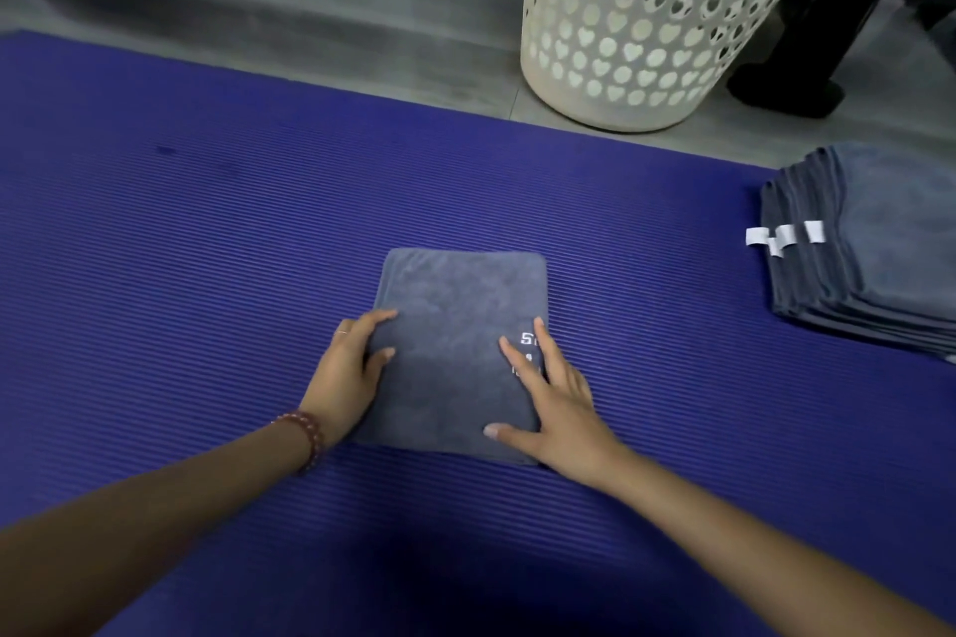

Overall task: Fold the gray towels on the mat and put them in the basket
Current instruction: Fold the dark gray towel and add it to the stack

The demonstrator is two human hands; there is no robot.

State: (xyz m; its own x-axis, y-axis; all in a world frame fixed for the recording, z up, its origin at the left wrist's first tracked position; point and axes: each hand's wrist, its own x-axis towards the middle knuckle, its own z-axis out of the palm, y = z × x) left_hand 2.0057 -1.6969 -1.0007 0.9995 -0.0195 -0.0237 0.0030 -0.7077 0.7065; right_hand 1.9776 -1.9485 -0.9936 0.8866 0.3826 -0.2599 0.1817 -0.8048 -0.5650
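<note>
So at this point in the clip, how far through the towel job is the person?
Done: one gray towel lies folded into a compact rectangle on the mat. In hand: the left hand and right hand rest flat on its side edges. Left: moving it to the basket, whose inside is hidden, then the stack of towels.

Both bare forearms reach forward. The left hand lies flat, fingers spread, on the folded gray towel's left edge. The right hand presses palm-down, fingers splayed, on its right edge.

The right hand hides the towel's white lettering; the stack runs offscreen.
</note>
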